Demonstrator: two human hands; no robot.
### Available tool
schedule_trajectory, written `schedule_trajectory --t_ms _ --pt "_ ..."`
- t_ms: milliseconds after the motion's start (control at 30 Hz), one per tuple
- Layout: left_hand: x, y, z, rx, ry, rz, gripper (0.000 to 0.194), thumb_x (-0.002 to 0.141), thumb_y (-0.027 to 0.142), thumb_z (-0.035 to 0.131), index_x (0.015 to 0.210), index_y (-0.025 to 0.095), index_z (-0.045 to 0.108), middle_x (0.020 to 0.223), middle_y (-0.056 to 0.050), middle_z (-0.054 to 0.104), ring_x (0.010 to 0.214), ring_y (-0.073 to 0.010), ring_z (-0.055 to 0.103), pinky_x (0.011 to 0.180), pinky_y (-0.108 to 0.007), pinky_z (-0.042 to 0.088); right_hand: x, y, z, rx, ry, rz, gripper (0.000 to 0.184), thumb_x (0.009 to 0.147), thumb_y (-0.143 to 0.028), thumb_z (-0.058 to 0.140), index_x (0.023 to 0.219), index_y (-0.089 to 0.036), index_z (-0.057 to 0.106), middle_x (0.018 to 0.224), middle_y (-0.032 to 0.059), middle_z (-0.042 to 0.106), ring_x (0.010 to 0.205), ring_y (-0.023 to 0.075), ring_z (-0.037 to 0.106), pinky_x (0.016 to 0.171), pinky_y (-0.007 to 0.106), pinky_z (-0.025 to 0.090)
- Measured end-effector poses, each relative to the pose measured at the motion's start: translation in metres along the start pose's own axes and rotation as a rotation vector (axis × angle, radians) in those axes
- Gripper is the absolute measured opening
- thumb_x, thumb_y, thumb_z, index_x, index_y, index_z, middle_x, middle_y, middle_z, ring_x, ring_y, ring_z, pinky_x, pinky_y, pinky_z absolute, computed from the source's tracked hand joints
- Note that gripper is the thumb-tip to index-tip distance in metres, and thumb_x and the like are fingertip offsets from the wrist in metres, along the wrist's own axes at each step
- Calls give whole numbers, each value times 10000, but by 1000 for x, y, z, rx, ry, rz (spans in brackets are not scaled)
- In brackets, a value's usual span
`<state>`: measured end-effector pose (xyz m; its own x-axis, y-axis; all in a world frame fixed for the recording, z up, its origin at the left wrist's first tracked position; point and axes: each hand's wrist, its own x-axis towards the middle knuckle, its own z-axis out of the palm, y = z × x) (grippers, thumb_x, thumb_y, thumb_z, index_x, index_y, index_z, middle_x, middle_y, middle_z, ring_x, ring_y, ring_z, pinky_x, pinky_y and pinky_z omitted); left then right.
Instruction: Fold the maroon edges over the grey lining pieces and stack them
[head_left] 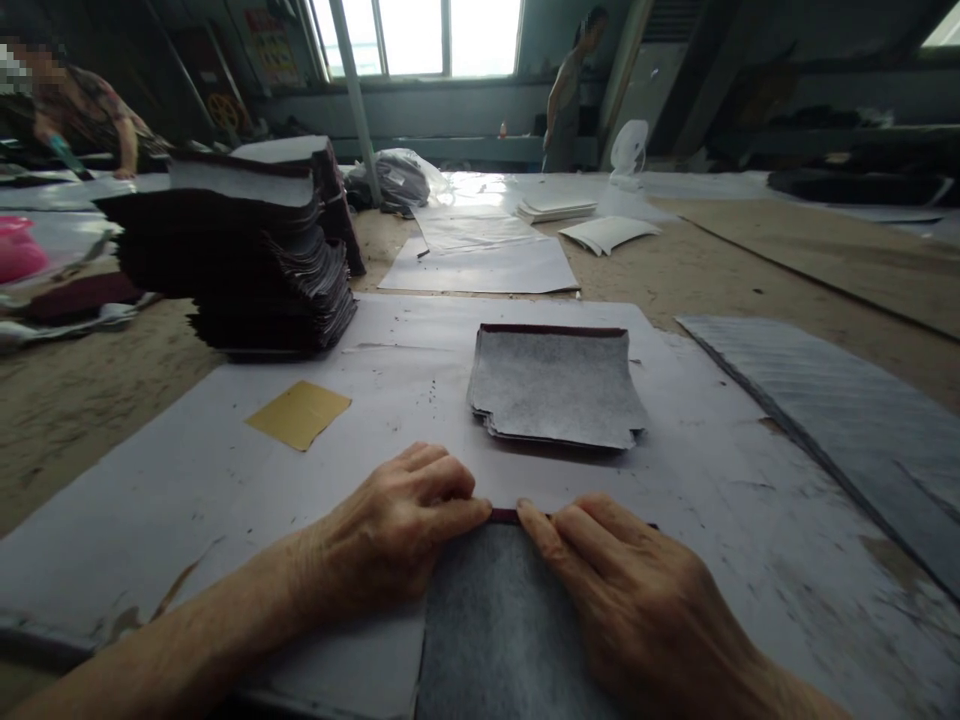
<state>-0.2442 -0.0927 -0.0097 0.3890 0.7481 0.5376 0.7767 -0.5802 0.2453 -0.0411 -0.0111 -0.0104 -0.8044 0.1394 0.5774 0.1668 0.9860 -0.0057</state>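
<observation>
A grey-backed fabric piece (495, 630) with a dark red top edge lies on white paper (225, 480) right in front of me. My left hand (390, 530) and my right hand (630, 590) both rest on it, fingertips pinching and pressing its folded far edge from either side. Just beyond lies a small stack of similar grey pieces (555, 385) with dark red edges. A yellow card (298, 413) lies to the left of that stack.
A tall pile of dark fabric pieces (247, 260) stands at the left. A grey striped sheet (847, 420) lies at the right. White sheets (487, 260) and a small fan (628, 150) sit farther back. One person leans at the far left, another stands by the window.
</observation>
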Motion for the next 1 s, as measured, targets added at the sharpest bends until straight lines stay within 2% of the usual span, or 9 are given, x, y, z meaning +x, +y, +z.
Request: schedule_trajectory --t_ms 100,300,433,500,667,833,1000 --pt "0 2 2 52 -8 21 242 802 28 418 963 115 577 796 -69 552 710 -149 461 641 -319 430 1 -1 -1 6 -48 -4 343 880 -50 295 1006 -59 614 755 66 589 680 163 513 604 271 484" --pt "0 1 5 81 -34 36 222 787 46 426 937 109 577 798 -69 552 702 -158 455 645 -336 409 15 -11 -3 -168 -96 -91 388 810 19 270 829 -56 650 733 96 593 649 185 519 545 302 463" --pt "0 2 4 65 -54 31 233 781 43 426 945 99 582 794 -74 552 707 -165 461 644 -337 406 21 -13 5 8 -85 -42 350 831 -13 298 744 -86 629 685 80 544 649 186 487 555 303 446" --pt "-1 1 1 39 -52 16 243 790 37 420 954 102 587 800 -74 555 716 -162 469 651 -329 416 20 -11 11 96 -65 -36 336 847 -24 302 763 -82 622 696 77 529 639 172 460 558 291 438" --pt "-4 -3 -8 -60 -16 -71 268 771 14 420 947 113 596 815 -67 559 722 -141 482 677 -298 442 15 -7 14 112 -50 -70 348 861 -31 284 831 -65 628 741 92 531 670 167 452 582 276 448" --pt "-12 -8 -11 -25 17 -49 312 735 1 418 961 130 591 803 -58 567 704 -141 489 652 -304 431 16 -7 14 111 -8 -51 361 858 -22 276 807 -76 630 718 77 533 657 156 461 584 267 460" --pt "-16 -9 -8 1 27 -52 323 736 2 424 969 143 598 803 -55 563 707 -140 479 655 -308 431 16 -6 16 108 -11 -49 337 878 -55 292 1026 -54 595 786 89 567 709 165 498 607 284 493"
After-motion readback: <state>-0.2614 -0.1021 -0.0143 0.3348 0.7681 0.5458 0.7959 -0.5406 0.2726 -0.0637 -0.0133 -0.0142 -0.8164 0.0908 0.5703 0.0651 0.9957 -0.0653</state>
